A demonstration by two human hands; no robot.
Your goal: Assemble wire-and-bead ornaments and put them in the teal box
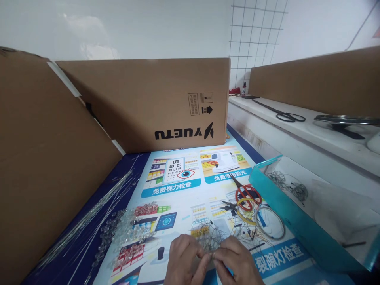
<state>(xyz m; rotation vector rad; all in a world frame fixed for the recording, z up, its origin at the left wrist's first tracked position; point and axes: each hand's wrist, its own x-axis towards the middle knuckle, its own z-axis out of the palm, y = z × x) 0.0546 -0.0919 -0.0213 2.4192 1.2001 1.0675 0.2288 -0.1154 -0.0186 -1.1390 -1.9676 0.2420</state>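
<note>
My left hand (184,259) and my right hand (236,261) are at the bottom middle, their fingertips pinched together and almost touching. Between and just beyond them is an open tangle of thin silvery wire (210,236), its near edge in my fingertips. The exact spot they grip is hidden by the fingers. Right of the tangle lie loose wire offcuts (252,234), yellow-handled pliers (242,209), red-handled scissors (247,197) and a ring-shaped coil of wire (282,227). Clear glass-like beads (127,231) are spread to the left.
Long straight wires (92,213) lie along the left side. A teal box (291,217) at right holds wire shapes (289,185) and clear plastic. Cardboard (142,99) walls the left and back. Large black scissors (282,113) lie on a white ledge (320,134).
</note>
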